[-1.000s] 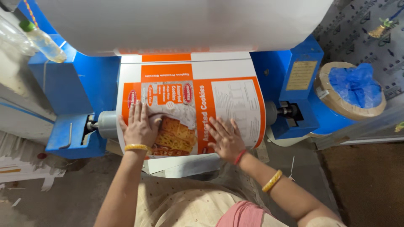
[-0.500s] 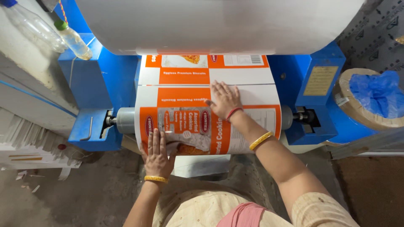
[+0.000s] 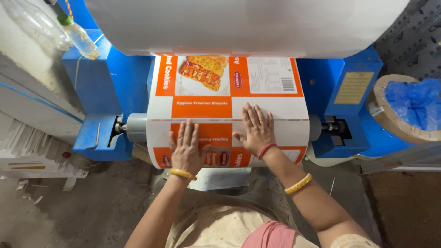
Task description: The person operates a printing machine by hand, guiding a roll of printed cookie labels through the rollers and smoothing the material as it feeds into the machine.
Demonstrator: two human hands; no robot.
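A wide white roll (image 3: pixel 248 23) overhangs the blue machine frame (image 3: pixel 110 87), leaving a narrow gap above the printed orange-and-white sheet (image 3: pixel 229 98) draped over the roller (image 3: pixel 137 127). The left hand (image 3: pixel 186 149) and right hand (image 3: pixel 255 131) press flat on it, fingers spread. A plastic bottle (image 3: pixel 80 39) hangs left.

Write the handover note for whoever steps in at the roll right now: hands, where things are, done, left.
Left hand: flat, palm down on the printed orange-and-white sheet, near its lower edge.
Right hand: flat on the same sheet, slightly higher.
The sheet lies wrapped over the roller between the blue machine sides; big white roll above.
Done: sheet pressed onto the roller.
Left: cannot tell from this view.
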